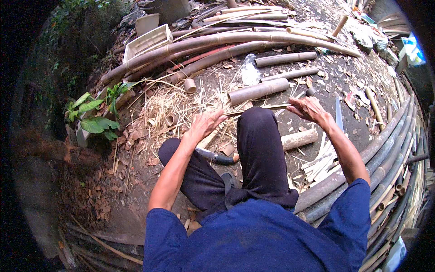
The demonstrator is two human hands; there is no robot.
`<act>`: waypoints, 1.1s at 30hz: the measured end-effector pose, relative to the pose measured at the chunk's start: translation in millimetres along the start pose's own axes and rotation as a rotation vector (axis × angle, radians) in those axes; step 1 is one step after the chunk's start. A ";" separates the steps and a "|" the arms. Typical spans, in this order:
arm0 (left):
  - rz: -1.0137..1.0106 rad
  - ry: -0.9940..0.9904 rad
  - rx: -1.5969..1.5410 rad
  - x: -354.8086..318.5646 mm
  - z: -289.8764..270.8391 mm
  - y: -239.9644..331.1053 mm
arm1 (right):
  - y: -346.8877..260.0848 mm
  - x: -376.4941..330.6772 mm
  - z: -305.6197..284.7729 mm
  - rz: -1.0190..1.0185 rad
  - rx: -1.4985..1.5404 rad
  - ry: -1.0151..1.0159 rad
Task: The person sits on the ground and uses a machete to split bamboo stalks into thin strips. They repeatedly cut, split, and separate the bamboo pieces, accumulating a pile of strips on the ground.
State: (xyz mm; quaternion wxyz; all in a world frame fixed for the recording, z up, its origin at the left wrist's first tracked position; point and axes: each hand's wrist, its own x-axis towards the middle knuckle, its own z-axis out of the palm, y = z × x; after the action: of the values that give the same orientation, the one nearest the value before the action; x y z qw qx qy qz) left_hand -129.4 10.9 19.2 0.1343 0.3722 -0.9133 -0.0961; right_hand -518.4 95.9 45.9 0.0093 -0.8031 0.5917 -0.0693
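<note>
A seated person in a dark blue shirt and black trousers is viewed from above, with one knee raised at the centre of the frame. A thin, pale split bamboo strip point(260, 109) is held level just above that knee, spanning from hand to hand. The left hand point(205, 123), left of centre, is seen with fingers loosely spread and extended toward the strip's left end; whether the strip is actually pinched there cannot be told. The right hand point(308, 109), right of centre, is curled over the strip's right end, with the grip itself hidden by the fingers. A short grey bamboo tube section point(258, 91) lies on the dark soil just above the strip, and a pale cut bamboo log point(299, 139) lies right of the knee. A bundle of pale split bamboo slats point(321, 161) is seen at lower right of centre. Long grey bamboo poles point(217, 43) cross the upper frame, beside a white plastic crate point(147, 41) at upper left. A green leafy plant point(93, 115) stands at the left.
</note>
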 end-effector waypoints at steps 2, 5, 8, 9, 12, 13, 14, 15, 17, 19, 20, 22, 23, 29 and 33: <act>0.002 0.005 -0.011 -1.0 11.0 -6.6 | 4.1 -1.8 9.4 0.024 -0.044 -0.033; -0.033 0.011 -0.060 -3.9 22.5 -13.3 | -7.8 -9.4 25.4 0.128 -0.030 -0.043; -0.118 -0.010 -0.064 -7.6 26.8 -6.6 | -29.4 -21.6 39.7 0.261 0.000 -0.007; -0.136 -0.023 -0.051 -7.9 27.4 -4.2 | -34.5 -27.4 40.4 0.313 0.005 -0.014; -0.142 -0.024 -0.024 -7.4 26.9 3.1 | -50.3 -32.9 43.5 0.429 -0.016 -0.033; -0.132 -0.001 -0.010 -9.4 31.4 3.5 | -53.6 -34.7 44.5 0.465 -0.030 -0.039; -0.120 0.020 0.003 -11.7 35.6 3.4 | -57.5 -34.8 45.2 0.466 -0.036 -0.020; -0.144 0.041 0.013 -14.7 37.5 0.4 | -62.9 -33.1 46.3 0.469 -0.042 -0.001; -0.150 -0.008 0.023 -13.8 39.2 -2.4 | -78.5 -33.2 40.9 0.524 -0.019 0.005; -0.144 -0.046 0.025 -10.0 39.2 -3.1 | -85.8 -35.1 37.0 0.578 -0.002 -0.017; -0.138 -0.022 0.036 -6.9 42.9 -5.6 | -86.0 -36.5 38.3 0.608 -0.004 -0.014; -0.108 0.019 0.050 -3.5 50.5 -4.4 | -79.2 -41.6 49.0 0.674 -0.015 -0.041; -0.086 0.037 0.044 -5.9 46.0 -2.3 | -84.2 -45.7 44.3 0.645 0.052 0.020; -0.078 -0.080 0.018 5.1 31.9 -14.2 | -59.6 -46.6 68.7 0.427 0.017 0.218; 0.073 0.094 -0.090 27.5 28.1 -24.1 | -21.2 -50.2 64.6 0.210 0.050 0.270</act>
State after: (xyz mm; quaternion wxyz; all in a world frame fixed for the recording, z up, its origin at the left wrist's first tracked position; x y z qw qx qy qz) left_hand -141.4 -23.4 -9.2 0.1970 0.3365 -0.9137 -0.1146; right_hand -505.0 145.6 -21.1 -0.0432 -0.7199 0.6662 -0.1899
